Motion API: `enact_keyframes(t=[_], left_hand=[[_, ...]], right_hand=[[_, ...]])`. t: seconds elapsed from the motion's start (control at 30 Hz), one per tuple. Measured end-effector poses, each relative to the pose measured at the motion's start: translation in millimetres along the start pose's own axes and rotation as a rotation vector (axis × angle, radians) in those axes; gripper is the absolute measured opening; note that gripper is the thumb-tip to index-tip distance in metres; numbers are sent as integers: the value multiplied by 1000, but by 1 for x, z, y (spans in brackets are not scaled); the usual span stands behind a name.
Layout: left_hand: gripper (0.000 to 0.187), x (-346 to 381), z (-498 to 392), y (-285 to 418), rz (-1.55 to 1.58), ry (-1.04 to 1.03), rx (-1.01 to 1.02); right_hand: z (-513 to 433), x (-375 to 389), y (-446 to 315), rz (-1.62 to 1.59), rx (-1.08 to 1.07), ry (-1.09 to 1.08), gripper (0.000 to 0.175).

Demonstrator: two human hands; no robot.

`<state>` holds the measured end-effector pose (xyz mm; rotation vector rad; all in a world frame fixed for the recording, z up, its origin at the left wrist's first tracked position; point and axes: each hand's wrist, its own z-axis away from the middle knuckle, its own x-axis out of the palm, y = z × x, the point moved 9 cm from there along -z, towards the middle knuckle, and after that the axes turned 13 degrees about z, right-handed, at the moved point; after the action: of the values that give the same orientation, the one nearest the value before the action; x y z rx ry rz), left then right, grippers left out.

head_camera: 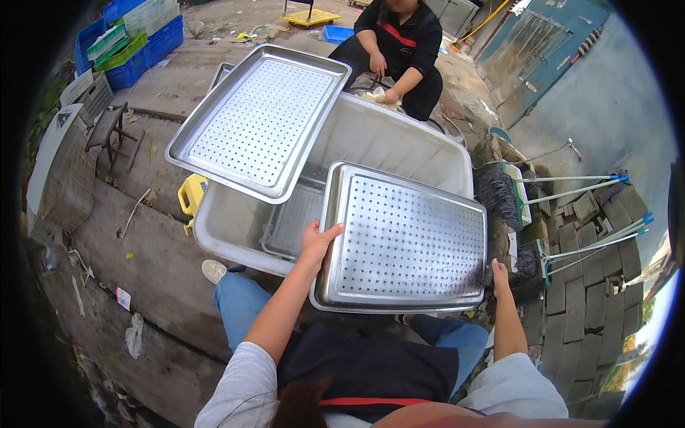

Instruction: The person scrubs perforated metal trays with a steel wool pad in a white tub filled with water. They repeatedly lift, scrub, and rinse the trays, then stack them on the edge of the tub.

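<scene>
Between my hands is a perforated stainless steel tray (412, 241), its underside turned up, above the near right part of a large white plastic tub (396, 128). My left hand (319, 241) grips its left edge, thumb on top. At the right edge my right hand (500, 275) holds the rim, with dark brush bristles just beyond. A second perforated steel tray (262, 120) rests across the tub's far left rim, hollow side up. Down in the tub another perforated tray (297, 214) lies partly hidden under both.
Opposite sits a person (398, 48) handling pale cloth-like material. Long-handled brooms (572, 179) lean at the right by stacked grey bricks (583, 294). A yellow plastic jug (191, 193) stands left of the tub. Farther left are a small folding stool (112, 131) and plastic crates (142, 48).
</scene>
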<state>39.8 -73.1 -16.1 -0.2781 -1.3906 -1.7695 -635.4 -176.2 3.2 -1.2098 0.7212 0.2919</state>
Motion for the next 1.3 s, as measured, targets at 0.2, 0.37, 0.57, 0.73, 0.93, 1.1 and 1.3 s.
enact_keyframes(t=[0.2, 0.37, 0.57, 0.73, 0.93, 1.1, 1.3], left_hand=[[46, -2, -4, 5, -54, 6, 36], [49, -10, -12, 9, -64, -22, 85], [59, -18, -20, -11, -88, 50, -6], [60, -11, -15, -2, -57, 76, 157], [57, -8, -19, -9, 40, 92, 168], [85, -7, -18, 6, -332, 76, 236], [83, -4, 0, 29, -761, 13, 355]], right_hand=[[18, 43, 74, -481, 530, -312, 44], [6, 24, 29, -212, 303, -131, 40], [-20, -15, -55, 24, 59, -104, 36], [12, -17, -125, 429, -290, 409, 51], [170, 106, -190, 394, -862, 241, 31], [245, 152, -198, 506, -1044, 438, 24], [245, 149, -195, 534, -1004, 505, 23]])
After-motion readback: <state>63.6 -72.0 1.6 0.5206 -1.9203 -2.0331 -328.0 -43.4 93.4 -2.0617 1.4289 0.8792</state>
